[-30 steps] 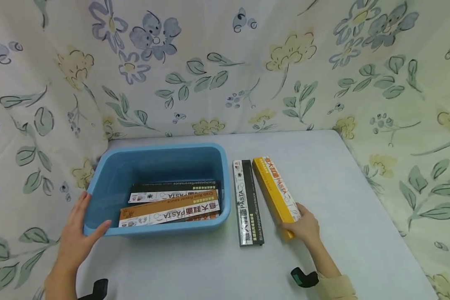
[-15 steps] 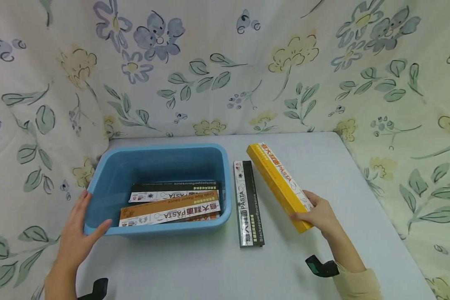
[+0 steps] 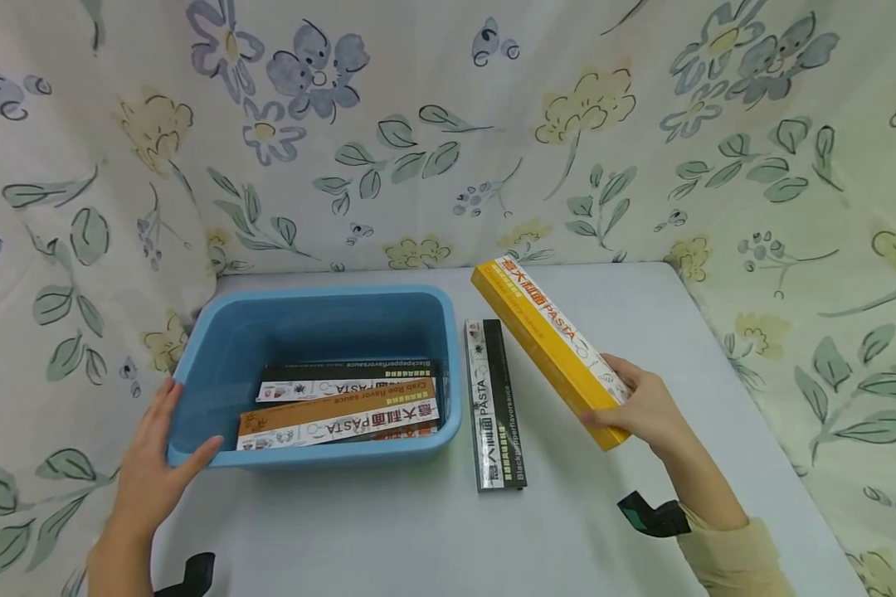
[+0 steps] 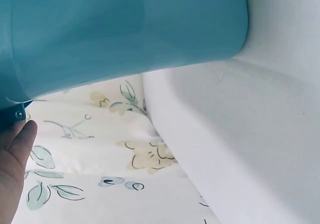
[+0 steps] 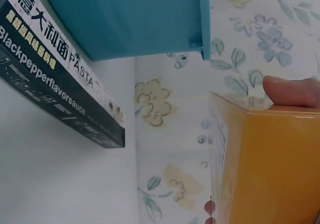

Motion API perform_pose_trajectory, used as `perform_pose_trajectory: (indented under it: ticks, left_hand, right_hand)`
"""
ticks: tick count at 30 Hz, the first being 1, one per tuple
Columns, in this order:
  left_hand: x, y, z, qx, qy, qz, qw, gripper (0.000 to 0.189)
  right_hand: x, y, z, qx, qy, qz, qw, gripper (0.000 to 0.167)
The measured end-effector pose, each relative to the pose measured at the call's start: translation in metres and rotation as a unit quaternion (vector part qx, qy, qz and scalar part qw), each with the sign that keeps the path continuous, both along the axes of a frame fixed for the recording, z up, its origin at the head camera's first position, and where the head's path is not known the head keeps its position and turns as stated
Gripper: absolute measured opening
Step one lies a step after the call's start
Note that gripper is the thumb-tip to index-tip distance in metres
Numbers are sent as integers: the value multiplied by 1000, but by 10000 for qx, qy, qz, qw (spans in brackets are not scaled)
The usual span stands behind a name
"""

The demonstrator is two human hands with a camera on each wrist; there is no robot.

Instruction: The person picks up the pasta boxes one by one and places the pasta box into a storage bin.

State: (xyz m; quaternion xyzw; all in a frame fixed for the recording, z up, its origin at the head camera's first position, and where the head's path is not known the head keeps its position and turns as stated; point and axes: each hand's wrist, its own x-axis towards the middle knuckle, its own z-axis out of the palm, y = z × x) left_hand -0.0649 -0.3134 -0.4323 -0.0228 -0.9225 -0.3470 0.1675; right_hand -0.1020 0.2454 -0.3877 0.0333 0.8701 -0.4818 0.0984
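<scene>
Pasta boxes lay at near right inside the blue tub — I saw the left hand, fingers apart, on its left rim; the right hand, fingers clamped on a raised yellow box, right of a black box.

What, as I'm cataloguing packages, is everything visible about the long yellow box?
The long yellow cardboard-looking box is slim and glossy, with a white strip bearing reddish characters and "PASTA"; some smaller print is unclear. No opening shows. It appears raised above the white table, slanting so its far end points leftward. The right hand's grip holds its near end; nothing else visibly touches it.
</scene>
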Motion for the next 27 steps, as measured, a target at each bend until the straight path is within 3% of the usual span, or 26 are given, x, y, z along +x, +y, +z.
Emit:
perform_pose_trajectory:
  ticks: [17, 27]
  left_hand:
    - [-1, 0, -1, 126, -7, -94, 9999, 82]
    - [1, -1, 1, 53, -97, -10, 9999, 82]
  right_hand:
    - [-4, -18, 21, -155, 161, 55, 9997, 91]
    - [-24, -44, 31, -110, 365, 605, 9974, 93]
